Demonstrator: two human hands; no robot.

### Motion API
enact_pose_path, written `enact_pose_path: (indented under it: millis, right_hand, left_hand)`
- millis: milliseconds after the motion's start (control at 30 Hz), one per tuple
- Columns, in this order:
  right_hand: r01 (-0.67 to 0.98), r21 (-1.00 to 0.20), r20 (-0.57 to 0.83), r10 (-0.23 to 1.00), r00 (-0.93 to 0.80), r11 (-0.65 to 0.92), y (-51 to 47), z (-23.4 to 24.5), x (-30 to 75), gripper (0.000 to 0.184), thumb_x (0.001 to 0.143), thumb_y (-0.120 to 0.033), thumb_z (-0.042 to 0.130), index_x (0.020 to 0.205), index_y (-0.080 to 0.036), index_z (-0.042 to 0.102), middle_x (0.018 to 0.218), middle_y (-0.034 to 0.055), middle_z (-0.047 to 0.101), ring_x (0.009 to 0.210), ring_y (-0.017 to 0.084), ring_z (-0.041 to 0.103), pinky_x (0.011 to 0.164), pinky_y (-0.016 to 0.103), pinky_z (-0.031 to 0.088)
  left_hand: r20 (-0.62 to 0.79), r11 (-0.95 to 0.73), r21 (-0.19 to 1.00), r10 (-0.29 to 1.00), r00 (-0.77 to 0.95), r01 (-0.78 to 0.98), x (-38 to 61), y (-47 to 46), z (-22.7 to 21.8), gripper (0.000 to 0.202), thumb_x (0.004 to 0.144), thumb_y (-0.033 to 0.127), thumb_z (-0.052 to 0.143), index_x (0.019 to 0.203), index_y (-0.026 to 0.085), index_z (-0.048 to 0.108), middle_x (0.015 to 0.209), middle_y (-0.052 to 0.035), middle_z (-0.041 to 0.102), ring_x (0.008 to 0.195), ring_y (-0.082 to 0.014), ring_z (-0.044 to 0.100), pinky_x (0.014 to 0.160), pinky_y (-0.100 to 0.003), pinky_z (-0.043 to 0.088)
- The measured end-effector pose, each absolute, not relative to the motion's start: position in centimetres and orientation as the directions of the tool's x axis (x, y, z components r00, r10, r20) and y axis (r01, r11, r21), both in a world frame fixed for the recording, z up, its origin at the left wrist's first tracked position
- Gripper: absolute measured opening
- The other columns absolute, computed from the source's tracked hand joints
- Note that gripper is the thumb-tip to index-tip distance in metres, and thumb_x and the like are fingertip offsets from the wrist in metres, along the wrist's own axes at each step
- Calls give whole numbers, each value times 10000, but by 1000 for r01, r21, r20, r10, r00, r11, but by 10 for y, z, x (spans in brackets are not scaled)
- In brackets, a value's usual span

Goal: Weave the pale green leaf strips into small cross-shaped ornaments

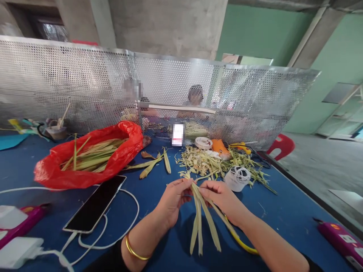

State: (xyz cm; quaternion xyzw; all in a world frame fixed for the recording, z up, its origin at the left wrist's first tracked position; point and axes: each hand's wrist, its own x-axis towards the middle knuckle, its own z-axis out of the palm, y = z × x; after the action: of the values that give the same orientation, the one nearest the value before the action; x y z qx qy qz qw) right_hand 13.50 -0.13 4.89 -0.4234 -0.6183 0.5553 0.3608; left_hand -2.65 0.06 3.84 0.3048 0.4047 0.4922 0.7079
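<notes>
My left hand (173, 199) and my right hand (220, 198) meet over the blue table (159, 196), both pinched on the top end of a bundle of pale green leaf strips (202, 223). The strips hang toward me and fan out below my fingers. A gold bangle (136, 252) sits on my left wrist. A yellow band (241, 243) curves under my right forearm. Just beyond my right hand stands a white spool of thread (237, 177).
A red plastic bag (85, 160) of leaf stalks lies at the left. A phone (95, 204) on a white cable sits near it. Leaf scraps (204, 160), loose leaves (154, 164), tape and an orange tool lie ahead. A perforated metal screen (85, 87) has people behind it.
</notes>
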Motion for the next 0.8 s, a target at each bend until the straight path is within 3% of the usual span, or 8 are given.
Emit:
enact_pose_path:
  millis: [233, 333, 467, 567, 633, 700, 800]
  right_hand:
    - [196, -975, 3, 898, -439, 99, -1, 52, 139, 185, 843, -340, 577, 790, -169, 619, 661, -32, 521, 552, 82, 501, 561, 207, 432]
    - [322, -914, 104, 908, -407, 249, 2, 49, 141, 165, 867, -318, 532, 817, -185, 616, 660, -22, 526, 554, 96, 498, 539, 213, 443]
    - [514, -658, 384, 832, -400, 550, 5, 40, 141, 189, 866, -229, 507, 1030, -215, 599, 796, 26, 628, 679, 148, 584, 634, 273, 508]
    - [607, -354, 578, 677, -456, 711, 3, 34, 141, 326, 878, -174, 472, 1194, -214, 543, 977, 89, 653, 854, 191, 632, 749, 324, 526]
    - [624, -97, 640, 528, -558, 776, 1, 32, 143, 308, 896, -145, 445, 1164, -214, 580, 1009, 102, 657, 909, 200, 632, 786, 333, 512]
    - [585, 87, 636, 407, -656, 807, -1, 32, 144, 287, 903, -118, 436, 1104, -214, 617, 961, 89, 672, 901, 192, 633, 791, 330, 498]
    - [534, 105, 638, 355, -683, 839, -2, 34, 144, 255, 900, -111, 451, 1051, -202, 635, 922, 80, 681, 881, 187, 633, 788, 331, 486]
  left_hand:
    - [-383, 462, 723, 887, 259, -513, -27, 3, 35, 140, 716, 271, 635, 760, 140, 656, 660, -30, 671, 599, -132, 607, 628, -249, 456]
    - [-421, 487, 691, 872, 249, -534, -26, 3, 35, 99, 723, 226, 634, 759, 138, 658, 640, -21, 666, 568, -117, 602, 595, -227, 457]
    - [-429, 485, 670, 871, 240, -561, -25, 3, 35, 68, 737, 204, 637, 747, 137, 642, 627, -17, 652, 545, -104, 593, 569, -213, 461]
    - [-438, 491, 660, 866, 240, -569, -24, 4, 34, 78, 744, 203, 647, 745, 129, 625, 614, -24, 643, 514, -100, 577, 548, -213, 462]
    - [-433, 484, 671, 871, 233, -562, -23, 5, 32, 103, 741, 214, 660, 722, 128, 607, 593, -19, 629, 501, -98, 566, 541, -213, 464]
    - [-422, 472, 688, 878, 225, -552, -22, 5, 30, 136, 726, 229, 684, 706, 133, 590, 573, -7, 612, 495, -97, 557, 531, -213, 461]
    - [-382, 424, 743, 904, 193, -518, -22, 3, 29, 200, 699, 260, 724, 748, 149, 565, 545, 29, 574, 465, -82, 520, 513, -209, 451]
